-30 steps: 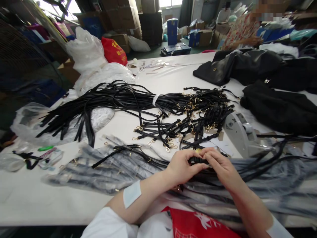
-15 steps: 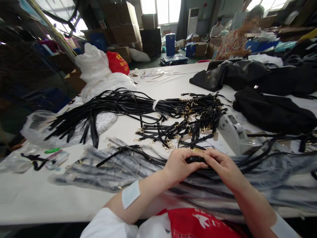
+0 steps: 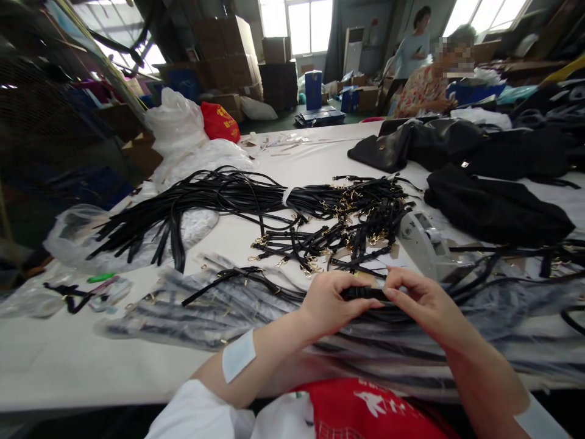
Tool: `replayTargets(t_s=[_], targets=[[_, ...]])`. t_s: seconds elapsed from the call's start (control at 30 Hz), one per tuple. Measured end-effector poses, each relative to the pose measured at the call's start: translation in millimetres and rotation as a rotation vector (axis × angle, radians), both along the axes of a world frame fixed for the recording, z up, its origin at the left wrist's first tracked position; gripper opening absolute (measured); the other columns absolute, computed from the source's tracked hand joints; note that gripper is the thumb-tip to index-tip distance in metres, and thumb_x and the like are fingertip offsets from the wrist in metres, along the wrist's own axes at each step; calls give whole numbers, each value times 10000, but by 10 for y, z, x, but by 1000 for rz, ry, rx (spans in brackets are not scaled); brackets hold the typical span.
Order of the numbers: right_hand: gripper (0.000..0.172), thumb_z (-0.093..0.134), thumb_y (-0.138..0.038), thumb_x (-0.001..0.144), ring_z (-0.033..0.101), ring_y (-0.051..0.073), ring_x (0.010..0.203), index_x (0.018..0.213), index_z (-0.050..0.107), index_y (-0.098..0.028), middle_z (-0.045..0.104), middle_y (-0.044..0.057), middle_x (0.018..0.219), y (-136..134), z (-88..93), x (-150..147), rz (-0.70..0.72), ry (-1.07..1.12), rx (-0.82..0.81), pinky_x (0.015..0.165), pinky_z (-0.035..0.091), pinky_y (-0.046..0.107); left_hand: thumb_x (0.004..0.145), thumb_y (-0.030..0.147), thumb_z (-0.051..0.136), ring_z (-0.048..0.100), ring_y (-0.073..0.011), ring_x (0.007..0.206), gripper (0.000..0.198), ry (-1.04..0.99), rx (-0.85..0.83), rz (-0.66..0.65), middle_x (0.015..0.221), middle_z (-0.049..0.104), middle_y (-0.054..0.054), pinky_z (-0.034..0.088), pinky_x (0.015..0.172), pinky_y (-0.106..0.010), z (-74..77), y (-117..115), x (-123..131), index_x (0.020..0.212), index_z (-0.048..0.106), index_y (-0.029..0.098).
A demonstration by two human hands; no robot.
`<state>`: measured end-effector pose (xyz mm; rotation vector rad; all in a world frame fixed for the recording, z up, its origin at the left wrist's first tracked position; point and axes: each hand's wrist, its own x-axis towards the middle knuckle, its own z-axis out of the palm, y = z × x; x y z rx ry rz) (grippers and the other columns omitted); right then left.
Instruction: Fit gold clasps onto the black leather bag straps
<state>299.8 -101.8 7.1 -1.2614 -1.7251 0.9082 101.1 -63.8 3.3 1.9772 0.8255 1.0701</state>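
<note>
My left hand (image 3: 328, 303) is closed around a black strap (image 3: 364, 293), thumb below and fingers above. My right hand (image 3: 418, 300) pinches the same strap at its right end, a small gap from the left fingertips. Under both hands lie long black straps in clear plastic sleeves (image 3: 183, 314). Just beyond them is a heap of short black straps with gold clasps (image 3: 315, 244). A tied bundle of long black straps (image 3: 219, 192) stretches to the left behind these.
A grey-white tape dispenser (image 3: 418, 244) stands right of the heap. Black bags (image 3: 493, 207) pile up at the right. Plastic wrap (image 3: 173, 128) and a red bag (image 3: 219, 122) sit at the back left. Two people (image 3: 425, 91) are beyond the table.
My right hand has shifted slightly right, away from the left, showing more of the strap between them. The left hand keeps its grip. In the background a standing person has come into fuller view.
</note>
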Motion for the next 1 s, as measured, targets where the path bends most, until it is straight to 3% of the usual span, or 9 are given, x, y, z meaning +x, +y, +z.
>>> replayTargets(t_s=[0.17,0.37,0.57,0.73,0.83,0.9,1.0], targets=[[273,578,-330,930,528,152,715,684,563,-215,542,-26,697,-48,49,-85,8,13,59,1052,357,342,674,284,864,664,-109,617,221,-65,56,-30,747,765,-13,509,637,-185,25,-67,54,842,765,180],[208,587,-313,928,541,151,736,744,612,-219,573,-21,744,-131,99,-52,49,12,75,1146,271,388,676,305,864,651,-115,607,226,-25,96,-30,719,753,-18,490,613,-195,72,-108,5,837,765,180],[257,621,-324,899,527,153,694,671,581,-213,532,-23,692,-190,91,-45,7,56,102,1125,313,407,677,357,856,622,-117,584,238,-12,58,-18,675,728,-14,465,584,-209,72,-202,41,810,761,185],[262,600,-307,905,576,161,721,665,561,-208,558,-19,671,-282,124,-83,-2,-49,116,1107,344,397,701,350,834,597,-117,585,200,17,4,-65,660,700,-2,435,584,-217,48,-265,78,787,750,190],[74,613,-282,875,617,196,858,855,620,-212,629,32,867,-358,254,-104,-10,-141,222,968,476,352,738,378,788,574,-127,591,210,68,11,-57,644,667,1,432,591,-227,88,-267,58,763,719,182],[165,642,-256,836,632,220,942,996,626,-220,646,63,982,-382,312,-128,-8,-173,338,867,532,312,814,404,691,593,-148,640,229,82,33,-64,690,675,-22,456,622,-239,86,-254,42,800,698,175],[263,681,-251,803,667,218,910,1059,626,-233,671,67,979,-339,295,-130,8,-209,529,797,568,279,926,446,499,644,-177,733,338,61,70,-114,827,717,-82,503,674,-252,3,-207,35,926,682,161]])
